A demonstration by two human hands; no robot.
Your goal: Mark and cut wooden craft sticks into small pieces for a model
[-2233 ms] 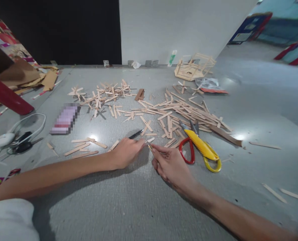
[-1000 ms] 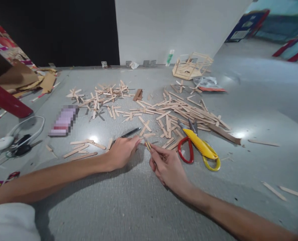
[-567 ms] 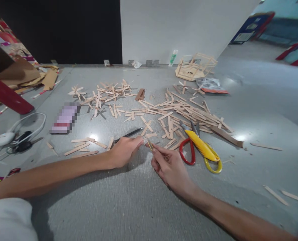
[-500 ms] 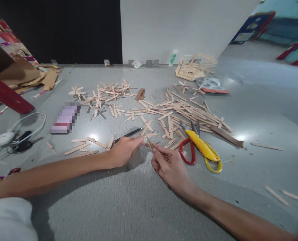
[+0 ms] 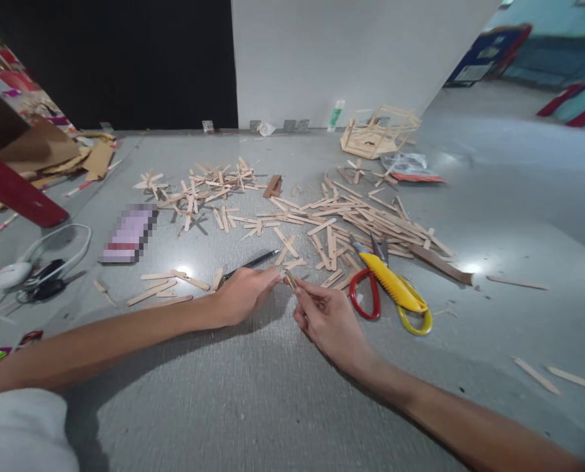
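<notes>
My right hand (image 5: 329,321) pinches a small, thin yellowish piece (image 5: 291,282) between thumb and fingers. Close beside it, my left hand (image 5: 246,295) is closed, its fingertips meeting near the far end of that piece; whatever they grip is too small to make out. A black pen (image 5: 253,262) lies just beyond my left hand. Scissors with one red handle (image 5: 377,298) and a yellow cutter (image 5: 395,283) lie to the right of my right hand. A large heap of wooden sticks (image 5: 371,223) spreads over the floor beyond both hands.
Crossed sticks (image 5: 218,180) lie at the back left, a stick frame (image 5: 381,134) and a plastic packet (image 5: 413,169) at the back right. A pixelated pink object (image 5: 129,233), white cable (image 5: 88,236) and red leg (image 5: 17,187) are at the left.
The piece in my right hand has tilted and shows shorter between the fingertips. The whole view has shifted slightly; both hands stay close together.
</notes>
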